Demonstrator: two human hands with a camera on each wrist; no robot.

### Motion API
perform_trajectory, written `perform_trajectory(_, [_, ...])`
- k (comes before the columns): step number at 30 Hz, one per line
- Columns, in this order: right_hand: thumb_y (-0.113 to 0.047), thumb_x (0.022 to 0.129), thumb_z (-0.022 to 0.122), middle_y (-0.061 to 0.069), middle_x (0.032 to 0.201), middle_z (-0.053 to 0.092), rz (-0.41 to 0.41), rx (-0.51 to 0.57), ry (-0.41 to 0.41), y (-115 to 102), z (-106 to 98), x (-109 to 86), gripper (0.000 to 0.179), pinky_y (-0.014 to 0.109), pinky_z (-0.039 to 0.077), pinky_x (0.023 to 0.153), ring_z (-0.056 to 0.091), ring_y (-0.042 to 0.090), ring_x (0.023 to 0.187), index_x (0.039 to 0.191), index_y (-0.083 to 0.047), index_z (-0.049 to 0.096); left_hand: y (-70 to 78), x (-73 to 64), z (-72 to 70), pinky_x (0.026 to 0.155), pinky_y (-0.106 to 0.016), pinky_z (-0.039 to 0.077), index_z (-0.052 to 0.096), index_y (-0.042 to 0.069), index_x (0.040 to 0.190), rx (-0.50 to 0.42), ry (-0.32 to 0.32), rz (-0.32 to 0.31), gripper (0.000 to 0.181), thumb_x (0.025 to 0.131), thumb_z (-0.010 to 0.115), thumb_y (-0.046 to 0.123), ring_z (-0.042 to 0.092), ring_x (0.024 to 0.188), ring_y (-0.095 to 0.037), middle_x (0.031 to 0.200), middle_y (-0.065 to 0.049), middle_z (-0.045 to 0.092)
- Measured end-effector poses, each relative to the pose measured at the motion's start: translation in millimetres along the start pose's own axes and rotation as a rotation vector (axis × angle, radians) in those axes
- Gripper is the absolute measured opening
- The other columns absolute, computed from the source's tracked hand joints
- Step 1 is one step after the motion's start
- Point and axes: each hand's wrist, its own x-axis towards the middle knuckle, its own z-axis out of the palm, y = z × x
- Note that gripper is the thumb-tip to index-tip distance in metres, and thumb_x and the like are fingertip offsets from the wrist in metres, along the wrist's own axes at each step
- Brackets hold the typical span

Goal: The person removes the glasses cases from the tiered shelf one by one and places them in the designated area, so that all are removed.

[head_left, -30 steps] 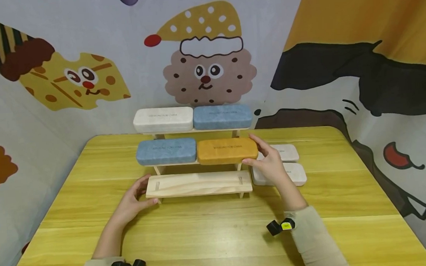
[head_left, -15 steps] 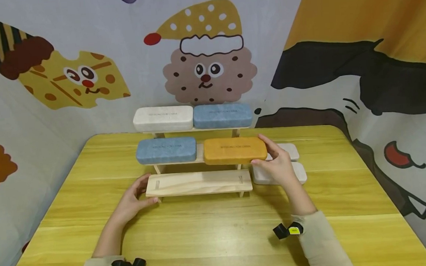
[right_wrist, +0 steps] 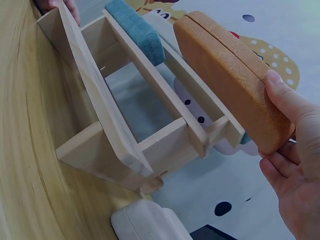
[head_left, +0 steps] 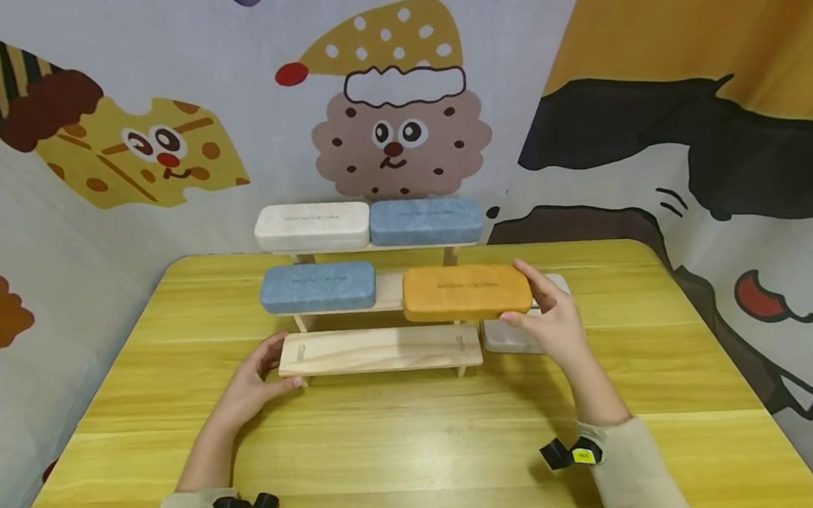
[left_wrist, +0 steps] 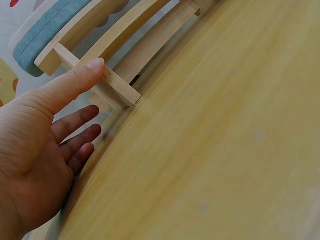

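My right hand (head_left: 549, 319) grips the right end of an orange glasses case (head_left: 466, 291), thumb at the front edge. The right wrist view has the case (right_wrist: 225, 75) raised off the middle shelf of a wooden tiered rack (head_left: 378, 349). At the rack's left end, my left hand (head_left: 253, 383) holds the bottom tier, its thumb (left_wrist: 85, 82) against the front; the index finger is hidden in the left wrist view. A blue glasses case (head_left: 317, 287) lies on the middle tier's left half. Up top sit a white case (head_left: 311, 227) and another blue case (head_left: 425, 221).
Partly behind my right hand, white glasses cases (head_left: 511, 337) lie on the table right of the rack. The wooden table (head_left: 391, 444) stretches toward me. Behind the rack hangs a cartoon-printed cloth (head_left: 222, 46).
My right hand has drawn the orange case right and toward me, away from the blue case, leaving a gap on the middle tier. The left hand stays in place.
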Motion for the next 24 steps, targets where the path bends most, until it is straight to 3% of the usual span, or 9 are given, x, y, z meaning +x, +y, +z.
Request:
perform_trajectory(9, [0.016, 0.069, 0.076, 0.011, 0.136, 0.053, -0.031, 0.042, 0.024, -6, -14, -12.6, 0.077, 0.022, 0.036, 0.098, 0.049, 0.013, 0.122, 0.139, 0.004, 0.046, 0.0, -0.2, 0.1, 0.097, -0.027, 0.033, 0.032, 0.005, 0.148, -0.022, -0.006, 0.004, 0.086, 0.079, 0.081, 0.014, 0.043, 0.120, -0.031, 0.136, -0.018, 0.047])
perform_trajectory(16, [0.016, 0.071, 0.075, 0.014, 0.143, 0.045, -0.035, 0.046, 0.019, -9, -27, -24.5, 0.076, 0.020, 0.033, 0.101, 0.044, 0.012, 0.128, 0.139, 0.006, 0.045, 1.3, -0.8, 0.3, 0.099, -0.034, 0.033, 0.032, 0.006, 0.149, -0.019, -0.006, 0.013, 0.086, 0.078, 0.081, 0.014, 0.044, 0.120, -0.030, 0.136, -0.017, 0.047])
perform_trajectory(24, [0.019, 0.069, 0.074, 0.001, 0.135, 0.054, -0.054, 0.075, 0.032, -10, -39, -35.6, 0.077, 0.020, 0.035, 0.099, 0.047, 0.012, 0.124, 0.139, 0.007, 0.044, 1.5, -0.5, 0.2, 0.098, -0.032, 0.033, 0.032, 0.006, 0.149, -0.024, -0.007, 0.013, 0.086, 0.078, 0.081, 0.014, 0.044, 0.118, -0.030, 0.135, -0.017, 0.048])
